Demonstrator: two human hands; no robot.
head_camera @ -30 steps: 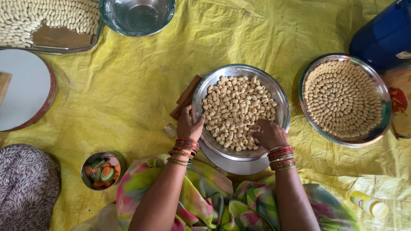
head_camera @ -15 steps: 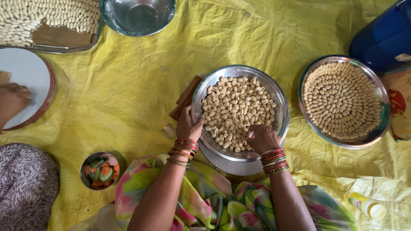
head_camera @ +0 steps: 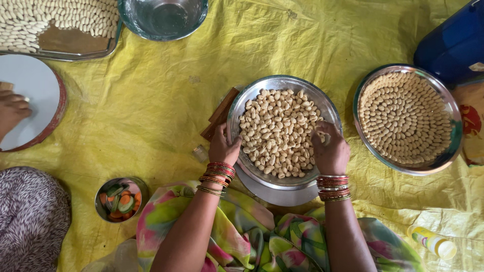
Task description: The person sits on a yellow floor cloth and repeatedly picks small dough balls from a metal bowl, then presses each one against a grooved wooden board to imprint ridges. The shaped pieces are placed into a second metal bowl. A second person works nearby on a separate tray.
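Both hands forward, arms roughly parallel.
Left hand curled, fingers bent inward; right hand cupped, knuckles up; bangles stacked on both wrists.

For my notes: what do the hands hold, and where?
Both hands grip the steel plate of pieces by its rim: left hand on the left edge, right hand on the right.

A home floor where I sit making snacks, yellow plastic sheet spread under me, steel plates and a tray of small shaped dough pieces, a small bowl of cut vegetables, my printed sari over my lap
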